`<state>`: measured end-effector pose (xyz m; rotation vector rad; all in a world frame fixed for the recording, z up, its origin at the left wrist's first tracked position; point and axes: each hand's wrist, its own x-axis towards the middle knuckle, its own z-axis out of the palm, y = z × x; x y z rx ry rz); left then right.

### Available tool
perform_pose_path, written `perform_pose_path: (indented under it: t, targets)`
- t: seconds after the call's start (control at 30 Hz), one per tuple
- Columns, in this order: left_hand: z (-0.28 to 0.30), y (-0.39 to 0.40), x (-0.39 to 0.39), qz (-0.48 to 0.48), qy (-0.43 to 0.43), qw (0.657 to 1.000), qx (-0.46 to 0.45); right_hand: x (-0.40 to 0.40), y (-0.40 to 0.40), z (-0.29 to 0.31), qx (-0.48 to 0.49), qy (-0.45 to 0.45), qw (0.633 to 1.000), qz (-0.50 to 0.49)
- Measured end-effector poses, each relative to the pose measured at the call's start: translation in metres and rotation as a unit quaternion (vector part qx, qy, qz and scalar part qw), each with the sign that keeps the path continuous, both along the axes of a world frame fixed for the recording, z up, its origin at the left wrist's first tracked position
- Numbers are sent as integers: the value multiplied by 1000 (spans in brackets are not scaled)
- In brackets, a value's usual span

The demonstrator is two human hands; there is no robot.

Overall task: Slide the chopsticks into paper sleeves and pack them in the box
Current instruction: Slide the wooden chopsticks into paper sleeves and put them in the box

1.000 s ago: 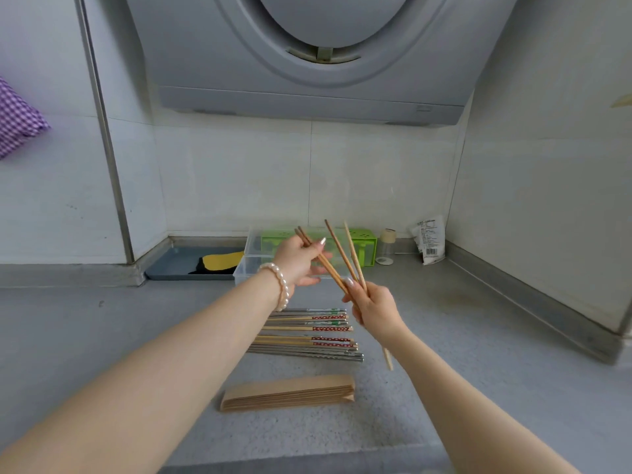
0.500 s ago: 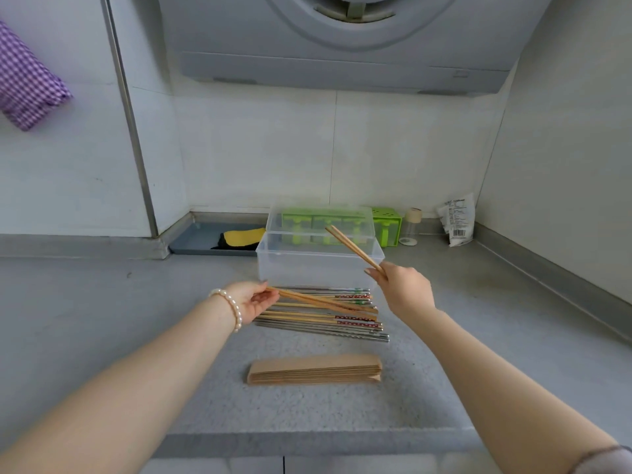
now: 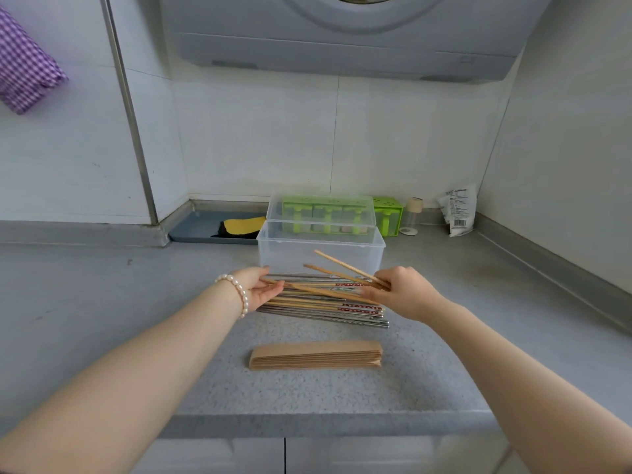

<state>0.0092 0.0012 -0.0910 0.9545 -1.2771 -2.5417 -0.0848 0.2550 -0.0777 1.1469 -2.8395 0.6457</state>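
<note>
A pile of chopsticks (image 3: 328,309), wooden, patterned and metal, lies on the grey counter in front of a clear plastic box (image 3: 273,249). My right hand (image 3: 407,294) grips two plain wooden chopsticks (image 3: 345,268) whose tips point up and left over the box front. My left hand (image 3: 258,289), with a pearl bracelet, holds the left end of another wooden chopstick (image 3: 325,291) that slants across the pile toward my right hand. A stack of brown paper sleeves (image 3: 316,354) lies nearer to me, untouched.
Behind the clear box stand a green spice rack (image 3: 388,213), a small jar (image 3: 412,217) and a white packet (image 3: 458,210). A grey tray (image 3: 195,230) with a yellow cloth sits at back left. The counter edge (image 3: 307,422) runs close below the sleeves.
Both hands have come down from chest height to the pile. The left hand's chopstick now lies low across the pile, and the right hand has lowered its pair toward it.
</note>
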Motion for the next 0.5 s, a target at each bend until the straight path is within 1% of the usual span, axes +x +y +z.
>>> perform_pose_path:
  t: [0.1,0.13,0.17,0.2,0.23,0.27,0.3,0.33,0.4,0.43,0.5]
  targets:
    - [7,-1,11,-9,-5,1000,-25,9,-2,-3,46,16,998,28]
    - [10,1,14,-8,-15,998,-62,13,-3,-6,58,20,997,39]
    - [13,4,16,2,-34,991,-130,16,-5,-8,68,26,996,49]
    - [14,7,19,17,-53,973,-222,18,-7,-12,78,34,995,60]
    - [14,11,22,30,-60,942,-328,20,-9,-16,89,45,992,71]
    - [14,16,27,30,-51,901,-430,22,-11,-21,100,56,990,83]
    - [13,21,33,14,-25,855,-517,24,-13,-25,108,67,987,93]
    - [13,27,39,-19,9,813,-582,24,-15,-29,110,76,986,102]
    - [10,39,52,-122,54,734,-665,25,-18,-36,107,88,983,116]
    - [7,44,58,-182,57,691,-698,26,-18,-39,105,92,983,120]
    - [-1,52,64,-279,37,590,-757,27,-17,-42,92,94,984,123]
